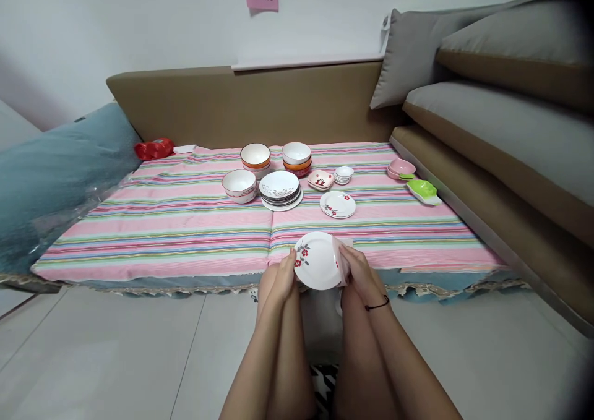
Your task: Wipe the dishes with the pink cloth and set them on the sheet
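A white plate (318, 264) with red flowers is held above my lap, its face tilted toward me. My left hand (286, 273) grips its left rim. At the right rim my right hand (358, 269) is closed on a thin pale cloth or tissue (343, 260), which folds over the edge of the plate. Just beyond, on the striped cloth, lie matching flowered plates (338, 204), stacked. A taller stack of plates (279, 185) with a grey pattern stands farther left.
Bowls (239, 185) stand behind on the striped cloth (185, 222), with square pink dishes (320, 180) and small white dishes (343, 174). Pink bowls (401, 168) and a green leaf-shaped dish (423, 190) lie right. Stacked cushions (501, 123) border the right side; a red bundle (154, 149) lies far left.
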`<state>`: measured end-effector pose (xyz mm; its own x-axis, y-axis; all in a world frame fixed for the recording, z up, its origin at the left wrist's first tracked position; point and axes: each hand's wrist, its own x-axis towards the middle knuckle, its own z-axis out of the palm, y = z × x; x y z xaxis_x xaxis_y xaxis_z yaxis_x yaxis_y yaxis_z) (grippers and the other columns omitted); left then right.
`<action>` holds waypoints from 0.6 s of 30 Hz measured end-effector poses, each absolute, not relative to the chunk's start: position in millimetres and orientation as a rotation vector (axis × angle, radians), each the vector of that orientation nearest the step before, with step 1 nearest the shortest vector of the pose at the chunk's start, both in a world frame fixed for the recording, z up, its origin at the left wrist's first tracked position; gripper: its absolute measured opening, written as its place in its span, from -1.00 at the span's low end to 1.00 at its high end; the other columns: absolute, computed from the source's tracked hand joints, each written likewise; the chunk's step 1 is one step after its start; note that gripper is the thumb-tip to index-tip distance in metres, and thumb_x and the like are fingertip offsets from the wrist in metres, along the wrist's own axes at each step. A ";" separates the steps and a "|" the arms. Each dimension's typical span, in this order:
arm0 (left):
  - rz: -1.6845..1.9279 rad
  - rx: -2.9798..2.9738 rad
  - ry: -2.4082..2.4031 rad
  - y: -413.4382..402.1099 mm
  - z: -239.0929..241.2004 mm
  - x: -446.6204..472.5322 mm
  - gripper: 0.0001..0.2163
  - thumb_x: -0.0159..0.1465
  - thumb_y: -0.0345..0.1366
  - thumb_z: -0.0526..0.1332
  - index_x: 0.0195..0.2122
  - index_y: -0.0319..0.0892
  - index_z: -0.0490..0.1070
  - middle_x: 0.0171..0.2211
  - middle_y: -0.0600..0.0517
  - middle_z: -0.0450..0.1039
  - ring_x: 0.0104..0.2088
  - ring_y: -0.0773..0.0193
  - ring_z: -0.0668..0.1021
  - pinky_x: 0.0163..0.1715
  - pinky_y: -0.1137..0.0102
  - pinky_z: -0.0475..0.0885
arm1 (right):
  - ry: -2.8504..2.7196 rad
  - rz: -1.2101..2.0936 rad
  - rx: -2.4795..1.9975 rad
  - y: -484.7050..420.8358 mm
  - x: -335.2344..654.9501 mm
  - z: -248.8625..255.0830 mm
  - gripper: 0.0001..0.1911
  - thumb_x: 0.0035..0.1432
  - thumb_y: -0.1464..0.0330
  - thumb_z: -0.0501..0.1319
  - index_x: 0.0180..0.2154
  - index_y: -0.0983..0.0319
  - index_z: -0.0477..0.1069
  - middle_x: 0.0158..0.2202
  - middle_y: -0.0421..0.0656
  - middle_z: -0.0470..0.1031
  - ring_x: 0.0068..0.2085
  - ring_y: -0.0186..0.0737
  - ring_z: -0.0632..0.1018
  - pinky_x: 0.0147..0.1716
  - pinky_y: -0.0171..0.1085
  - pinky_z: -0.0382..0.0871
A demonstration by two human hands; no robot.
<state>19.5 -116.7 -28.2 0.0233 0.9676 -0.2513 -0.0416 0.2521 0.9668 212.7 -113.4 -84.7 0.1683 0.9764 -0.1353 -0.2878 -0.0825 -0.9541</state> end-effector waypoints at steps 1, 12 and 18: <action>1.034 0.980 1.255 -116.6 -28.4 19.6 -0.67 0.22 0.01 0.16 -0.43 -0.14 0.51 -0.28 -0.10 0.59 -0.10 -0.06 0.52 -0.11 0.25 0.40 | -0.808 1.278 -1.155 -113.6 212.8 -84.9 -0.57 -0.11 0.01 0.35 -0.35 0.24 0.55 -0.36 -0.15 0.58 -0.33 -0.15 0.49 -0.36 -0.27 0.33; 1.125 0.875 1.120 -112.1 -54.9 22.1 -0.63 0.20 0.01 0.15 -0.18 -0.18 0.48 -0.18 -0.05 0.56 -0.18 0.10 0.55 -0.20 0.30 0.44 | -0.960 1.484 -1.053 -123.7 209.5 -73.1 -0.30 -0.17 0.18 0.41 0.07 0.18 0.40 -0.24 -0.17 0.56 -0.29 -0.18 0.51 -0.37 -0.30 0.40; 1.116 0.929 1.224 -116.9 -40.2 16.6 -0.78 0.16 -0.11 0.23 -0.39 -0.15 0.53 -0.30 -0.02 0.58 -0.17 0.02 0.51 -0.15 0.28 0.40 | -0.928 1.405 -1.150 -117.9 209.5 -79.6 -0.61 -0.06 0.10 0.34 -0.28 0.26 0.48 -0.58 -0.27 0.40 -0.60 -0.39 0.29 -0.63 -0.39 0.13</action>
<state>16.6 -116.9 -40.2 -0.0055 0.9731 -0.2302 -0.1396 0.2272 0.9638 209.5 -117.9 -79.6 0.0109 0.9874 -0.1579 -0.2424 -0.1506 -0.9584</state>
